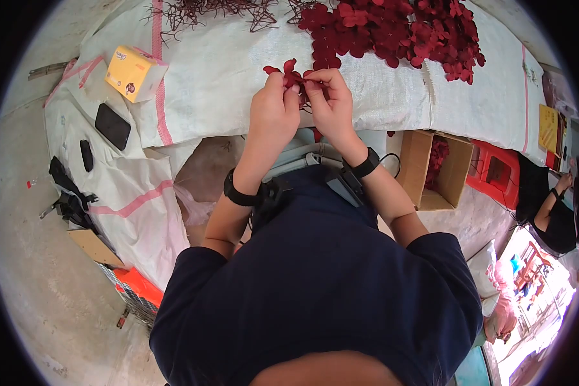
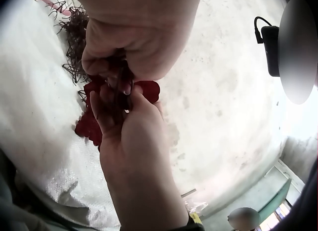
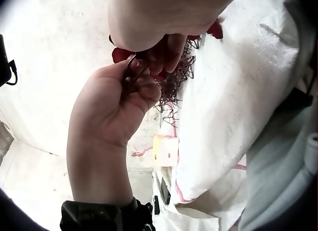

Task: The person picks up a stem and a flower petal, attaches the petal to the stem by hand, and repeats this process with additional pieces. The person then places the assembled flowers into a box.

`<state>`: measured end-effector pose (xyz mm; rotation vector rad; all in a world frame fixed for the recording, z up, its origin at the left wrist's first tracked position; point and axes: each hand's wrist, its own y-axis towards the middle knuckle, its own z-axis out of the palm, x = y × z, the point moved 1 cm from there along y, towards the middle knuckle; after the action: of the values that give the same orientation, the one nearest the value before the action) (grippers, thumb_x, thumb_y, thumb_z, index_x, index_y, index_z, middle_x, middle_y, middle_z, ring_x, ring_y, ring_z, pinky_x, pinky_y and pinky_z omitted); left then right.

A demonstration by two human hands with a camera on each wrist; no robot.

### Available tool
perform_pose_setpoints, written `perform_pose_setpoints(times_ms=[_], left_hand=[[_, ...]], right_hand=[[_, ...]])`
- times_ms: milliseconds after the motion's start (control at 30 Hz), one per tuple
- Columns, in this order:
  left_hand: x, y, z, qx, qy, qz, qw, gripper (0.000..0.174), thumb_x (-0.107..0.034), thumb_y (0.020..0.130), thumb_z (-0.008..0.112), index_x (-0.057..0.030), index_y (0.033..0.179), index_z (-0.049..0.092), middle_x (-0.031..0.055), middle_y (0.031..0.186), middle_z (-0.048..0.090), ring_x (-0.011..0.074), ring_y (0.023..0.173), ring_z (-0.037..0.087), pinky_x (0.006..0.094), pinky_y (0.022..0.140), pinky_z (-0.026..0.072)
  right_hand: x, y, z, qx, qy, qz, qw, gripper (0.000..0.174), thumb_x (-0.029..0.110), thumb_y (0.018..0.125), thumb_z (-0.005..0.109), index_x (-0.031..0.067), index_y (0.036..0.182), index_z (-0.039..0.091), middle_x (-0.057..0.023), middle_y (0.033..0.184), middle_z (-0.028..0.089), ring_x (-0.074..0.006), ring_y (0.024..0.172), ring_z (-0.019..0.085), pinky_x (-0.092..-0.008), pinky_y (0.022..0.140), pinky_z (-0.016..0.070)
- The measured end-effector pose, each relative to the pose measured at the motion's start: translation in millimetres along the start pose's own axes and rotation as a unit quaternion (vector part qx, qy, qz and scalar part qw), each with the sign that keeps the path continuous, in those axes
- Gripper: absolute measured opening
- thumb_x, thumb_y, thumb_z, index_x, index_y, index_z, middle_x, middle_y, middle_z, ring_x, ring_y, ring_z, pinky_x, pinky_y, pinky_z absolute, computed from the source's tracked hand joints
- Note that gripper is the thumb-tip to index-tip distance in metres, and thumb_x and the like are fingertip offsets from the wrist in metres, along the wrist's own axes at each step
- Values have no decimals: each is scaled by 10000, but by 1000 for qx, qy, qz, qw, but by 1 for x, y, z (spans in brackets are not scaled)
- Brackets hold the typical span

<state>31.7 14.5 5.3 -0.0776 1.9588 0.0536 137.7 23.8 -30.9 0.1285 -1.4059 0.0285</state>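
Observation:
Over the white woven sheet, my left hand [image 1: 275, 106] and right hand [image 1: 332, 106] meet fingertip to fingertip around dark red fabric petals [image 1: 291, 72]. The left thumb and fingers pinch the petal piece from one side. From the other side, the right thumb and fingers grip it close by. In the right wrist view, a thin brown stem [image 3: 130, 67] passes through the left hand's fingers. The left wrist view has the right hand [image 2: 139, 136] curled at the same dark stems, with red petals showing around it. Fingers hide most of the joint between petals and stem.
A heap of red fabric petals [image 1: 392, 32] lies beyond the right hand, with tangled brown stems [image 1: 222, 8] farther left. A yellow box [image 1: 130, 72] and phone [image 1: 112, 127] rest at left. Low at right stand a cardboard box [image 1: 452, 174] and a red stool [image 1: 498, 170].

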Motion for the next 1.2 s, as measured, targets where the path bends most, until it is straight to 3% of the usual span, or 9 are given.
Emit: perform_pose_setpoints(times_ms=[133,233,367,533,733,833,933,1100,1200], left_hand=[[5,-1,2,-4,-5,3,1000,84,-33,764,468,32,742,419,189,639,541,315,554,537,363,489,406],[8,-3,0,26,20,-22,999,77,-16,804,447,55,832,456,115,713,576,123,617,557,247,555,450],[8,-2,2,-9,-18,-12,1000,80,-32,765,463,38,746,428,188,632,536,316,550,534,362,485,402],[14,-2,2,4,21,-13,1000,87,-37,765,466,43,759,431,184,629,539,299,554,543,348,495,415],[38,-3,-6,19,-162,-99,982,71,-37,801,431,25,811,464,95,684,558,167,577,542,294,531,432],[47,-1,-24,24,-224,-133,965,87,-37,816,412,14,839,480,54,719,554,121,617,525,262,561,427],[48,-3,-30,40,-245,-176,952,113,-37,826,397,1,866,495,20,754,545,90,662,502,231,597,415],[39,-1,-34,90,-265,-234,931,142,-89,838,410,-33,918,513,5,767,535,63,683,464,183,594,356],[35,-2,-33,96,-312,-239,914,109,-63,823,442,-13,883,519,9,775,547,79,704,491,204,634,398]], right_hand=[[-4,-1,1,3,10,1,1000,45,4,826,447,8,871,441,-52,864,499,-79,712,497,-196,607,441],[-7,0,4,-5,11,-9,1000,37,5,818,456,6,853,441,-48,819,509,-73,679,498,-198,577,437],[-10,-2,5,-18,14,-9,1000,33,7,810,467,6,832,442,-41,766,521,-65,644,499,-198,546,430],[-12,-6,2,23,23,62,998,54,21,827,452,13,876,431,-40,821,502,-63,687,488,-187,568,431],[-8,13,-26,55,-21,106,993,111,52,814,488,17,917,466,-28,813,519,-55,715,497,-173,557,421],[-4,34,-57,-39,-252,-25,967,201,47,763,540,47,962,510,-39,858,542,-108,736,536,-217,586,444],[4,49,-66,53,-584,-313,747,234,41,704,574,75,935,565,-49,928,554,-186,773,553,-279,636,458],[-18,59,-68,90,-570,-313,754,256,50,664,592,96,915,591,-51,967,561,-239,825,538,-327,685,454],[-20,57,-64,4,-496,-247,832,184,54,689,594,67,872,602,-65,906,588,-201,783,570,-285,643,463]])
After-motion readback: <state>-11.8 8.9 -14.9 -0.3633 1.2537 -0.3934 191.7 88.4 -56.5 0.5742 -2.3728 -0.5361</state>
